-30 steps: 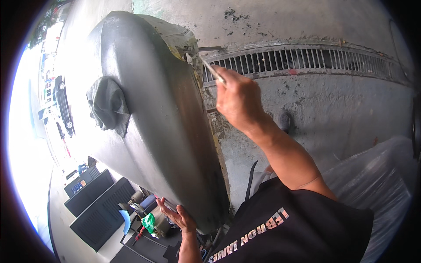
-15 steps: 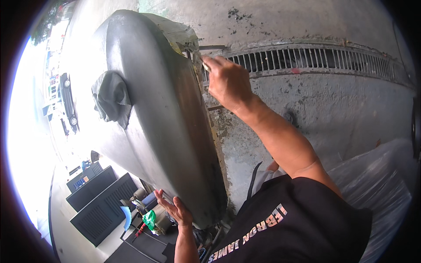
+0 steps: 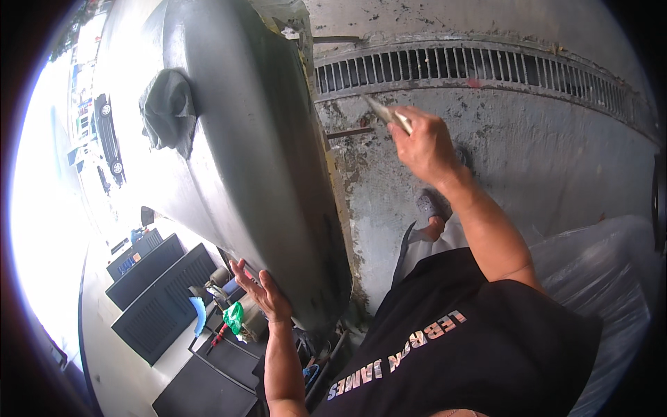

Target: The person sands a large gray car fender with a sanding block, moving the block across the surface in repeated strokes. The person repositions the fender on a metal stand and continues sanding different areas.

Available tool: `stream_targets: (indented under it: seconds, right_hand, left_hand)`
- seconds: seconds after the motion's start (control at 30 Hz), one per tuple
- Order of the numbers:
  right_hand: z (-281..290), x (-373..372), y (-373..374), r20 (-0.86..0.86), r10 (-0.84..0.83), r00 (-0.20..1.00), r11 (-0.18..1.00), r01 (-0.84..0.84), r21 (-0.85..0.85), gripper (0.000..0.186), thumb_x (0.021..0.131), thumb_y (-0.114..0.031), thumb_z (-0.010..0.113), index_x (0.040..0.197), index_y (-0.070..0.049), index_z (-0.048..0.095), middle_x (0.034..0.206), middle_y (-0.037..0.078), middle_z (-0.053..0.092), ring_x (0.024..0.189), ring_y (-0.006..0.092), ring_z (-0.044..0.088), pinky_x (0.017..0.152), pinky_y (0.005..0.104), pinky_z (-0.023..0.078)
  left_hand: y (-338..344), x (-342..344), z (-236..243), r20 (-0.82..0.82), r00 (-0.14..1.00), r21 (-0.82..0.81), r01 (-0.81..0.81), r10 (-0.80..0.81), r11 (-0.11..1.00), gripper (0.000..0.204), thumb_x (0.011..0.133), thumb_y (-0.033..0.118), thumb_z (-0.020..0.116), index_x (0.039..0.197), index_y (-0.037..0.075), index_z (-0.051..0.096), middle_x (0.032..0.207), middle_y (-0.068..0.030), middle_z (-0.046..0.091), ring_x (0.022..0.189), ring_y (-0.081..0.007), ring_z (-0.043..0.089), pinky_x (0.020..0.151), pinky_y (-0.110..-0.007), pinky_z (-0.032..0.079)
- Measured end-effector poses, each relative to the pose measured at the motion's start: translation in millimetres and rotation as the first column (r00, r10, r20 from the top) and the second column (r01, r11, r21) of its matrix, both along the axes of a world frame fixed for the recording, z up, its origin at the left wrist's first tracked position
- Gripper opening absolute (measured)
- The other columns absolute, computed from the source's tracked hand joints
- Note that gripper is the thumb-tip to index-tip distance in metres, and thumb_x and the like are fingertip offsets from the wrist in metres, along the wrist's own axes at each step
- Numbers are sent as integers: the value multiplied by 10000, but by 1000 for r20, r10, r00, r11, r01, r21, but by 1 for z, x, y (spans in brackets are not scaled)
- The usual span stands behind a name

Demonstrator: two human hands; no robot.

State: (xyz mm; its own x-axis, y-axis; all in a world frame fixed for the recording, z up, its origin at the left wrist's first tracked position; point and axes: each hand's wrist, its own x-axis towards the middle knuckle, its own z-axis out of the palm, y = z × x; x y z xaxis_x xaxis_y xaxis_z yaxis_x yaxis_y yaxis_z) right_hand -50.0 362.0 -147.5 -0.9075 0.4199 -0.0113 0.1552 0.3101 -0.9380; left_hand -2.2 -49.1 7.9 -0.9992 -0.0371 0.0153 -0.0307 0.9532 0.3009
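A crumpled grey cloth (image 3: 167,108) is lying upper left on the large, smooth, curved grey metal panel (image 3: 257,174) filling the centre-left. The left hand (image 3: 264,292), fingers spread, is pressing flat against its lower edge. Upper right, the right hand (image 3: 427,146) is gripping a thin flat-bladed scraper (image 3: 385,113), clear of the panel, above stained concrete (image 3: 556,153).

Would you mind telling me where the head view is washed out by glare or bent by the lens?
Head view: the left rim blows out to white, washing out the parked car; the drain grate bows with fisheye distortion; the grey panel stays evenly lit; the scraper in the right hand looks slightly soft; corners are black.
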Motion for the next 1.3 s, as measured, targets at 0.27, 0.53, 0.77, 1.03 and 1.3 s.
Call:
stream_targets:
  seconds: [0.27,0.53,0.77,1.03,1.3]
  right_hand:
    - [5,55,-8,-79,-206,975,947,178,-268,204,1003,-164,668,1115,-5,729,753,104,714,626,157,664,592,336,531]
    - [7,150,-124,-34,-213,976,830,162,-533,205,1028,-172,659,1150,-21,723,826,40,718,700,103,640,630,307,528]
    - [15,172,-208,-326,-78,942,974,142,179,447,900,-24,660,1347,-44,662,936,162,738,788,349,723,677,423,595]
    - [44,129,-214,-116,-4,993,975,29,222,456,860,-25,654,1316,-20,672,888,150,724,794,333,733,686,419,604]
    - [46,124,-213,-190,-16,982,960,67,270,398,883,-51,652,1279,-19,673,849,157,728,765,315,747,673,411,615]
  left_hand:
    - [-2,-3,-2,-32,999,-19,34,-35,999,858,1050,581,480,1604,-38,262,1493,-244,420,1467,-385,342,1219,-522,228]
    - [-4,-6,-5,-48,998,31,44,-43,999,870,1055,554,489,1617,-50,211,1515,-266,426,1451,-395,375,1205,-510,272]
    - [2,-12,-11,-63,997,78,45,-40,996,877,1049,538,500,1626,-40,180,1510,-293,420,1414,-421,412,1175,-510,320]
    - [1,-14,-11,-61,995,29,84,-82,996,858,1055,529,479,1623,-42,184,1510,-318,397,1392,-431,428,1162,-519,334]
    - [-3,-7,-9,-34,997,28,75,-74,997,870,1057,557,453,1626,-42,179,1516,-313,381,1404,-426,427,1164,-516,341]
